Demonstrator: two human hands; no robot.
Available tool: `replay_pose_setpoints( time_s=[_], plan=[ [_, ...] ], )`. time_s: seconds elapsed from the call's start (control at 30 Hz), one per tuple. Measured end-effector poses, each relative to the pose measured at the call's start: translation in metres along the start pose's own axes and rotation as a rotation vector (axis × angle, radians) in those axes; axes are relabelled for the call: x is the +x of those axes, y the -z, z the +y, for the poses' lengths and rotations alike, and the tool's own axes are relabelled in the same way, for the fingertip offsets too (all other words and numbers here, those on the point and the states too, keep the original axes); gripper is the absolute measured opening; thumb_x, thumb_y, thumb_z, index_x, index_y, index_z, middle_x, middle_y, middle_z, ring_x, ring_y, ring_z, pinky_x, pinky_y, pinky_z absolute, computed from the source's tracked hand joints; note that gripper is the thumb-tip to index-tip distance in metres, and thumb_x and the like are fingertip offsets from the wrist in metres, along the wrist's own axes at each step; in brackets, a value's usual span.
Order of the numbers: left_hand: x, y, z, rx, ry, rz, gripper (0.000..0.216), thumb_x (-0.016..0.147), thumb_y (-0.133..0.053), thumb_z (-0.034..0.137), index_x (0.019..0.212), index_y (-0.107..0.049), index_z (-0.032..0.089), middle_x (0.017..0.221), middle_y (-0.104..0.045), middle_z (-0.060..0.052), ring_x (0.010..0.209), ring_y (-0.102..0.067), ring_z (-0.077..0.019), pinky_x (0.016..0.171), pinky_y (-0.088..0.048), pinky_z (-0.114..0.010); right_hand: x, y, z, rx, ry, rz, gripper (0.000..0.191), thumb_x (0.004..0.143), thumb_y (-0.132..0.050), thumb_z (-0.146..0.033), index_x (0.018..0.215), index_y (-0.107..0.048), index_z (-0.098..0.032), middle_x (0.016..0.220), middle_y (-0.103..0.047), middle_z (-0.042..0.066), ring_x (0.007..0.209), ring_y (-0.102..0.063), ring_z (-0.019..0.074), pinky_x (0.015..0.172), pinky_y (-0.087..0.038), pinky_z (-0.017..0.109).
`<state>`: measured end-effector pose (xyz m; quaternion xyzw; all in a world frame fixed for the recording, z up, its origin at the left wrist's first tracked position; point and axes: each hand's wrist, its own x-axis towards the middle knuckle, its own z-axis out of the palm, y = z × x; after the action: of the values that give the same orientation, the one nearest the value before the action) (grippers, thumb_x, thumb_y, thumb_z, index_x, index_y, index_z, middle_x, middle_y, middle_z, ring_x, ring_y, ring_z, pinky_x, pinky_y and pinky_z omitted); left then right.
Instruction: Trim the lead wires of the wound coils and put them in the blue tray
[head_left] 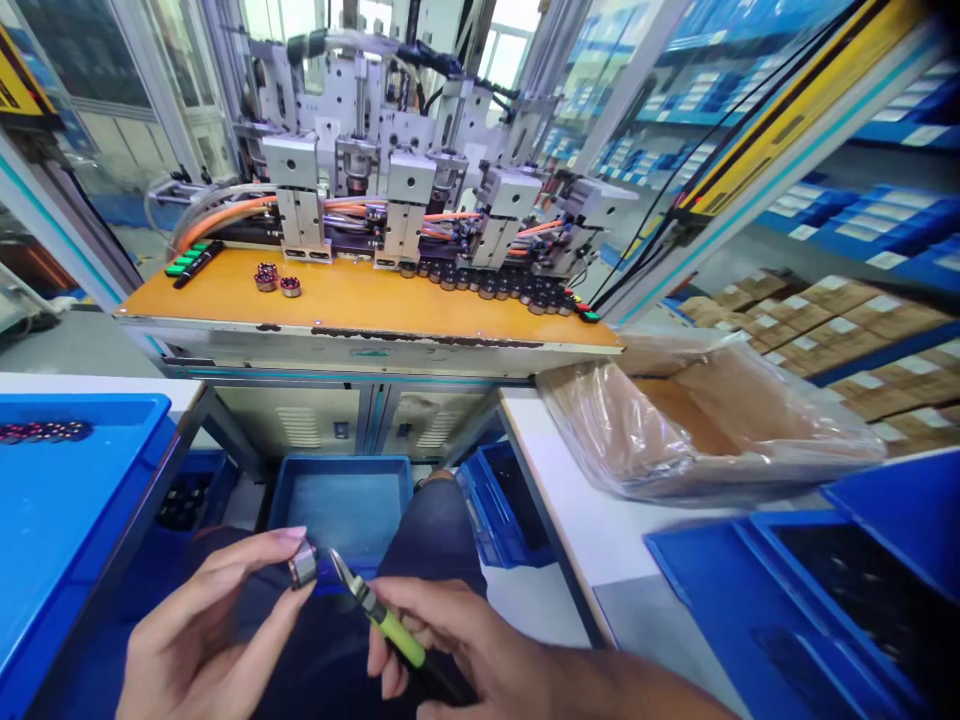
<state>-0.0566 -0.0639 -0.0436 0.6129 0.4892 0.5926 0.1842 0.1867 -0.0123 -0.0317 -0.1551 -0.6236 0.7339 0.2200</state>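
Note:
My left hand [217, 620] pinches a small motor stator [302, 566], a short silver cylinder with a darker end, between thumb and fingertips. My right hand [465, 640] is wrapped round pliers [397, 635] with green and black handles. Their narrow metal jaws point up and left toward the stator, with a small gap between them. Both hands are above my lap, in front of a blue tray [341, 462] set low between the side tables. My palm hides part of the handles.
An orange-topped bench [352, 300] carries a multi-station machine [405, 190], a few copper-wound stators [290, 287] and a row of dark round parts [487, 287]. Left is a blue tray [75, 520]; right are a plastic-lined carton [622, 430] and blue bins [720, 600].

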Motion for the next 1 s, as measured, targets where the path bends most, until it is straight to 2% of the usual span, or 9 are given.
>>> replay_pose_setpoints(
  time_s=[0.27, 0.43, 0.6, 0.8, 0.9, 1.0],
  plan=[
    [-0.011, 0.002, 0.001, 0.05, -0.047, -0.06, 0.066, 0.074, -0.07, -0.006, 0.129, -0.052, 0.026, 0.113, -0.075, 0.002, 0.101, -0.073, -0.0131, 0.099, -0.057, -0.024, -0.002, -0.004, 0.011, -0.008, 0.033, -0.002, 0.077, 0.079, -0.071, -0.022, 0.15, -0.041, -0.025, 0.101, -0.061, 0.008, 0.081, -0.059, 0.0138, 0.08, -0.053, 0.034],
    [-0.012, 0.002, 0.002, 0.051, -0.04, -0.046, 0.068, 0.073, -0.07, -0.007, 0.13, -0.053, 0.025, 0.113, -0.075, 0.002, 0.1, -0.074, -0.0127, 0.1, -0.057, -0.023, -0.002, -0.005, 0.01, 0.019, 0.016, -0.008, 0.076, 0.079, -0.073, -0.027, 0.149, -0.042, -0.025, 0.099, -0.059, 0.007, 0.078, -0.057, 0.0132, 0.077, -0.053, 0.032],
    [-0.012, 0.003, -0.001, 0.021, 0.007, -0.054, 0.06, 0.077, -0.068, -0.003, 0.127, -0.054, 0.027, 0.112, -0.076, 0.003, 0.104, -0.073, -0.0143, 0.098, -0.059, -0.025, -0.002, -0.007, 0.009, 0.032, -0.03, -0.025, 0.07, 0.084, -0.07, -0.035, 0.147, -0.043, -0.024, 0.099, -0.057, 0.008, 0.075, -0.056, 0.0123, 0.073, -0.051, 0.031],
    [-0.012, 0.001, -0.002, 0.009, -0.056, -0.032, 0.061, 0.075, -0.068, -0.008, 0.127, -0.055, 0.022, 0.112, -0.076, 0.002, 0.102, -0.073, -0.0132, 0.101, -0.056, -0.024, 0.001, -0.007, 0.012, 0.035, 0.013, -0.03, 0.071, 0.082, -0.071, -0.032, 0.147, -0.042, -0.024, 0.098, -0.055, 0.007, 0.073, -0.055, 0.0112, 0.069, -0.05, 0.028],
    [-0.013, 0.002, -0.004, 0.006, -0.065, -0.031, 0.061, 0.075, -0.068, -0.009, 0.126, -0.055, 0.021, 0.115, -0.076, 0.002, 0.103, -0.073, -0.0119, 0.103, -0.054, -0.022, 0.003, -0.007, 0.007, 0.019, -0.005, -0.026, 0.066, 0.082, -0.069, -0.03, 0.143, -0.046, -0.022, 0.096, -0.055, 0.006, 0.071, -0.054, 0.0101, 0.066, -0.049, 0.026],
    [-0.016, 0.003, -0.006, 0.018, -0.05, -0.05, 0.059, 0.076, -0.068, -0.007, 0.126, -0.055, 0.022, 0.112, -0.076, 0.001, 0.105, -0.073, -0.0139, 0.103, -0.055, -0.026, 0.005, -0.008, 0.0, 0.016, -0.046, -0.009, 0.051, 0.079, -0.069, -0.026, 0.128, -0.056, -0.017, 0.091, -0.056, 0.005, 0.069, -0.054, 0.0089, 0.063, -0.047, 0.023]
  ],
)
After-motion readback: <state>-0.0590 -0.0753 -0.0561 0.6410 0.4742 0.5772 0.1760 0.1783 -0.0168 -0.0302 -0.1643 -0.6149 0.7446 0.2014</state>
